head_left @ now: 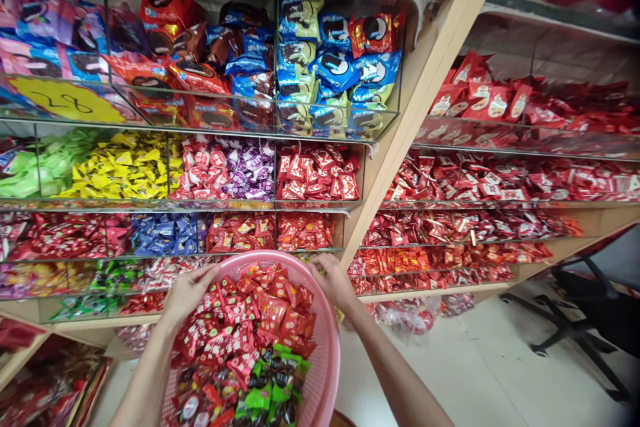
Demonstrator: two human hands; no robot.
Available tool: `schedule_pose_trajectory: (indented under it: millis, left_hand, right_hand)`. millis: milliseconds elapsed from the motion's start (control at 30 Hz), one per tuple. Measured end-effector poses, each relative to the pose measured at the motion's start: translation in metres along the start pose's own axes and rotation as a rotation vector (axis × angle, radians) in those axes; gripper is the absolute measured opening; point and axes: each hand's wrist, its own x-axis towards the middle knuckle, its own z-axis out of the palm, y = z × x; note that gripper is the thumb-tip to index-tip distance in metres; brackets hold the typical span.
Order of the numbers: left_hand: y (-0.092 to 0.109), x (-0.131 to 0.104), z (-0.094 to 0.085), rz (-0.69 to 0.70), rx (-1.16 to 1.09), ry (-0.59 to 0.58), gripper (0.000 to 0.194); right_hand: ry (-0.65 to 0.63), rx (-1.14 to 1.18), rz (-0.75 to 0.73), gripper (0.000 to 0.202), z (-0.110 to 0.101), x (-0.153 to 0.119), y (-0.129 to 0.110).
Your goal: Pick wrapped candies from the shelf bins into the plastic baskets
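A round pink plastic basket point(327, 347) is at the bottom centre, in front of the shelves. Inside lie red-wrapped candies point(273, 307), with green and dark packets point(273, 383) at the lower right and mixed red ones at the lower left. My left hand point(193, 290) is closed on the basket's rim at the upper left. At the upper right of the rim is my right hand point(333, 280), its fingers curled on the edge; part of them is hidden behind the rim.
Shelves with clear compartments hold yellow point(127, 163), blue point(169, 233) and red sweets. A slanting wooden post point(400, 120) divides them. A yellow price tag point(70, 100) reads 28. A black wheeled chair point(590, 313) stands at the right on the tiled floor.
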Motion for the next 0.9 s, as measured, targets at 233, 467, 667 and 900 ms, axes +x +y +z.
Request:
schedule_pose_trajectory:
  millis: [233,467,667,900]
  left_hand:
    - [0.000,-0.001,-0.002,0.022,-0.043,-0.005,0.047]
    - [-0.003,-0.004,-0.008,-0.005,-0.068,0.013,0.050]
    - [-0.002,-0.005,-0.010,-0.029,-0.064,0.034,0.048]
    - [-0.012,0.006,-0.005,0.031,-0.029,0.036,0.047]
  right_hand:
    - [-0.100,-0.449,0.510,0.020,0.012,0.065,0.048]
    - [-0.099,-0.448,0.695,0.030,0.043,0.085,0.051]
    - [-0.023,-0.346,0.692,0.020,0.049,0.079,0.060]
    - [0.110,-0.216,0.381,0.020,0.033,0.061,0.056]
